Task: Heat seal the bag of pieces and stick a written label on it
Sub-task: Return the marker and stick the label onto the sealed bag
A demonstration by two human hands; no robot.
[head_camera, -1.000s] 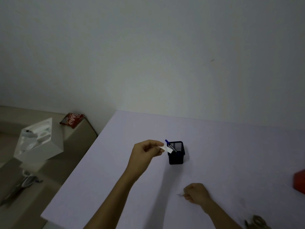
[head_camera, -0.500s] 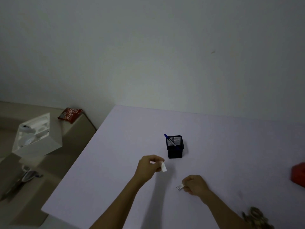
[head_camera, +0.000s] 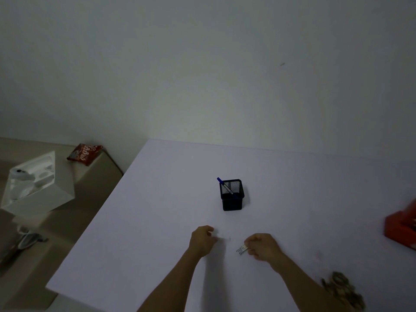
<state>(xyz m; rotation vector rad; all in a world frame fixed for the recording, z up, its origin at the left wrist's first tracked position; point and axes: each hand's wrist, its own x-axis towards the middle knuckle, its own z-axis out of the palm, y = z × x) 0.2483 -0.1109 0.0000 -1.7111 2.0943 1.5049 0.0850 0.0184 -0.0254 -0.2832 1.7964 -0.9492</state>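
Note:
On the white table (head_camera: 171,221), my right hand (head_camera: 263,246) pinches a small label with dark writing (head_camera: 241,249) just above the surface. To its left, my left hand (head_camera: 202,240) is closed on a small white paper slip (head_camera: 221,239), which is blurred. The two hands are a short gap apart. The bag of brownish pieces (head_camera: 342,289) lies at the bottom right, beside my right forearm and blurred. A red device (head_camera: 400,228), cut off by the right edge, sits on the table.
A black mesh pen holder (head_camera: 231,195) with a blue pen (head_camera: 224,186) stands behind my hands. Left of the table are a white box (head_camera: 38,188), a red snack packet (head_camera: 84,154) and cables on a low beige surface. A plain wall rises behind the table.
My left hand has come back from beside the pen holder toward me with the white slip, ending low and close to my right hand. The right hand lifted the label slightly.

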